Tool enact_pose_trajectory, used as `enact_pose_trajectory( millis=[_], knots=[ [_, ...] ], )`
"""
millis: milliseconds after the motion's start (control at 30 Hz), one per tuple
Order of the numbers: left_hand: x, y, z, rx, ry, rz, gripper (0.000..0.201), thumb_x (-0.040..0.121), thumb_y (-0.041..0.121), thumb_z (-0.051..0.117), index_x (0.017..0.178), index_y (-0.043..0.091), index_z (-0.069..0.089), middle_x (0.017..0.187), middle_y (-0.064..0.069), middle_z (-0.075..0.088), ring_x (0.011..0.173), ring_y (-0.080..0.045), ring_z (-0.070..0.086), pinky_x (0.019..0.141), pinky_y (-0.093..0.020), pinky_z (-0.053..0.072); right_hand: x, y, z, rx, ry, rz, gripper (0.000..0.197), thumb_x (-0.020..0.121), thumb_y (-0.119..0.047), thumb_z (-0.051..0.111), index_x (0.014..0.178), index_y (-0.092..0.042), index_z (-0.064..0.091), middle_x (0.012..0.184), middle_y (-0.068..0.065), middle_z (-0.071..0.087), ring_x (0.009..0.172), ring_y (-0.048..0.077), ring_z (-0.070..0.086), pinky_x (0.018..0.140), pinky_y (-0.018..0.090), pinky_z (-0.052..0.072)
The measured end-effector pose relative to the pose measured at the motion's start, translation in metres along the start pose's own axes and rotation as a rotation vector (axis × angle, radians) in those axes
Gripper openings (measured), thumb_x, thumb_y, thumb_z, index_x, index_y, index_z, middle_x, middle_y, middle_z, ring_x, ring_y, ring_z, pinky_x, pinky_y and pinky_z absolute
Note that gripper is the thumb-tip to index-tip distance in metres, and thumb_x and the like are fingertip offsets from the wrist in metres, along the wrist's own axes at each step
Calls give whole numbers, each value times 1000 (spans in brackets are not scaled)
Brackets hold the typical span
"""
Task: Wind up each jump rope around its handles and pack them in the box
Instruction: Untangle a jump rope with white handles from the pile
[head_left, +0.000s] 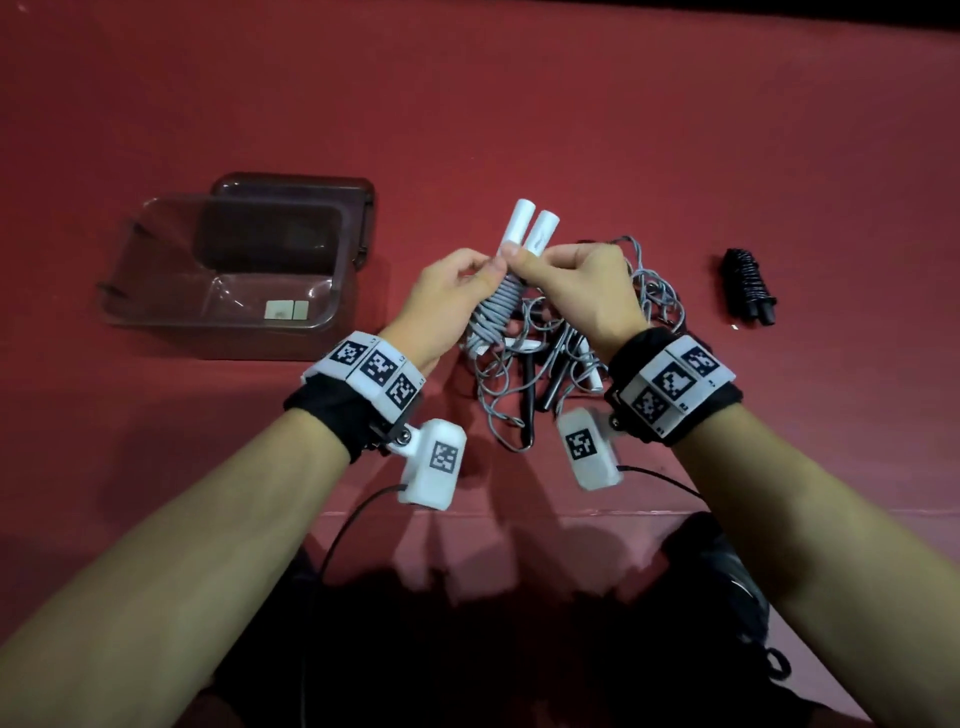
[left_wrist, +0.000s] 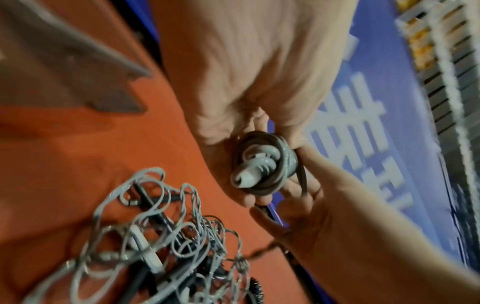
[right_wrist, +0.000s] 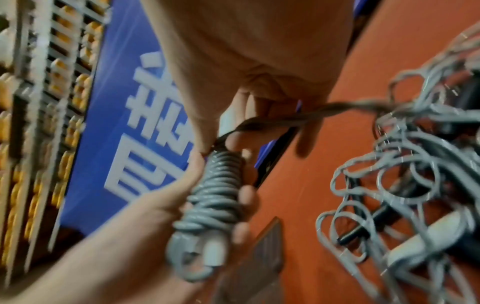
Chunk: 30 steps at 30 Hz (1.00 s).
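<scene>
My left hand (head_left: 457, 291) grips a pair of white handles (head_left: 527, 226) held side by side, with grey rope (head_left: 498, 304) coiled round their lower part. My right hand (head_left: 571, 283) pinches the grey rope just above the coil; in the right wrist view the rope (right_wrist: 311, 115) runs taut from the fingers to the heap. The coil (left_wrist: 265, 162) shows end-on in the left wrist view. A clear plastic box (head_left: 223, 270) stands open at the left, with only a small label showing in it. A wound black rope bundle (head_left: 748, 286) lies at the right.
A tangled heap of grey rope with black and white handles (head_left: 545, 358) lies on the red table under my hands. The box's dark lid (head_left: 311, 208) sits behind the box. The table's front edge (head_left: 519, 514) runs just beyond my wrists.
</scene>
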<state>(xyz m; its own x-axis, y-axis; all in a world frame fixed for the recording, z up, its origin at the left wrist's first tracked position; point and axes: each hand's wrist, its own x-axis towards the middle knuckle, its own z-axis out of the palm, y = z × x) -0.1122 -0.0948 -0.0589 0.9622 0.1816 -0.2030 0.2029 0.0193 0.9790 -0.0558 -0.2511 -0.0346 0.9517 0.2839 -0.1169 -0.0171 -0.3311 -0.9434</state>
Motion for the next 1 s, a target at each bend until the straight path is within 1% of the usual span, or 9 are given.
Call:
enact_pose_trajectory(
  millis=[67, 200, 300, 400, 467, 567, 700, 833, 1000],
  knots=[
    [-1, 1, 2, -177, 34, -84, 22, 106, 28, 54, 105, 7, 63, 88, -14, 71, 62, -26, 68, 54, -35, 57, 0, -1, -1, -110, -49, -88, 36, 93, -48, 69, 89, -14, 79, 66, -6, 68, 56, 0, 50, 61, 20, 43],
    [2, 5, -1, -340, 106, -226, 36, 106, 27, 52, 123, -4, 59, 86, -14, 68, 59, -23, 64, 46, -29, 50, 0, 2, -1, -148, -34, -220, 25, 87, -17, 78, 109, -12, 67, 83, -7, 65, 52, -3, 47, 56, 13, 40],
    [3, 8, -2, -381, 123, -237, 43, 105, 29, 52, 127, -6, 59, 83, -14, 66, 57, -22, 61, 43, -30, 47, 1, 10, 0, -354, 115, -492, 11, 87, -15, 76, 98, -14, 72, 89, -7, 70, 74, 1, 61, 70, 24, 50],
    [2, 10, 2, -348, 202, -221, 42, 101, 29, 52, 123, -6, 62, 86, -19, 62, 53, -21, 58, 41, -29, 45, 0, 13, -1, -506, 123, -672, 15, 93, -23, 70, 104, -15, 78, 94, -1, 75, 86, 16, 70, 78, 37, 57],
    [1, 11, 4, -306, 252, -196, 40, 99, 27, 53, 120, -6, 62, 81, -17, 62, 50, -20, 56, 39, -26, 42, -1, 11, -2, -657, 131, -751, 21, 99, -32, 63, 109, -21, 77, 93, -5, 75, 83, 18, 72, 68, 36, 57],
    [-1, 11, 5, -197, 317, -130, 26, 97, 29, 59, 104, 4, 62, 70, -6, 61, 49, -18, 55, 42, -27, 41, -1, 13, -3, -891, 167, -840, 30, 104, -41, 50, 107, -25, 75, 85, -6, 72, 64, 21, 69, 49, 27, 38],
    [-1, 13, 5, -15, 371, -36, 23, 83, 45, 63, 86, 23, 60, 76, -3, 65, 61, -22, 60, 54, -38, 46, -3, 14, -1, -972, 151, -771, 37, 107, -40, 38, 93, -19, 65, 74, -6, 64, 59, 23, 62, 49, 29, 30],
    [0, 18, 6, 14, 369, -7, 25, 79, 47, 62, 87, 24, 61, 77, -1, 66, 63, -23, 61, 55, -38, 46, -8, 11, 0, -905, 37, -651, 45, 106, -42, 27, 79, -18, 53, 57, -7, 45, 53, 26, 53, 54, 38, 40],
    [2, 13, 4, -49, 365, -62, 23, 84, 40, 58, 85, 17, 61, 71, -6, 64, 56, -23, 58, 48, -33, 41, -2, 2, -4, -324, -276, -248, 44, 109, -34, 41, 78, -16, 65, 55, -7, 40, 45, 5, 34, 53, 24, 31]
  ],
)
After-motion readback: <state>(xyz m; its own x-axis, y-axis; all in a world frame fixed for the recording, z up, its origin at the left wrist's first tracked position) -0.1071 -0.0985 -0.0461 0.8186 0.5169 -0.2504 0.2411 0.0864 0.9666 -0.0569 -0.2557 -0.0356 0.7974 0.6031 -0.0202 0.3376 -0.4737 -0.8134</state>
